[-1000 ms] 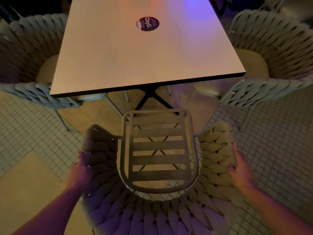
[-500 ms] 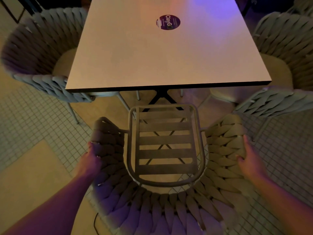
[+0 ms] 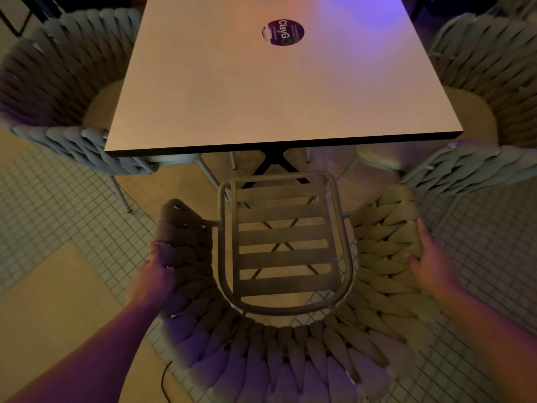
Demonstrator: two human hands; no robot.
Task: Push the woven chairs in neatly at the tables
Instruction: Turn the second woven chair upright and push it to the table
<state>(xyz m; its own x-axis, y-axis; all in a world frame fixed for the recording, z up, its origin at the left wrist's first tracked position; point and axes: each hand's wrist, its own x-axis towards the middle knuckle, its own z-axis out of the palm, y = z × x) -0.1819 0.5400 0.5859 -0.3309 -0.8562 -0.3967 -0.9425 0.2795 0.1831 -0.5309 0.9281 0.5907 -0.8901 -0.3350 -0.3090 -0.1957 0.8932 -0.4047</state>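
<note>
1. A square table point(image 3: 261, 91) filled the upper view, with a woven chair tucked at its left point(image 3: 58, 82) and another at its right point(image 3: 488, 82).
2. The near woven chair point(image 3: 284, 359) stood just short of the table's front edge, its slatted seat not yet under.
3. It looked fairly light, with a rigid frame and soft, grippy woven arms, best held at the sides.
4. The left hand point(image 3: 155, 274) curled around the left arm.
5. The right hand point(image 3: 430, 257) pressed partly open against the right arm's outside.
</note>
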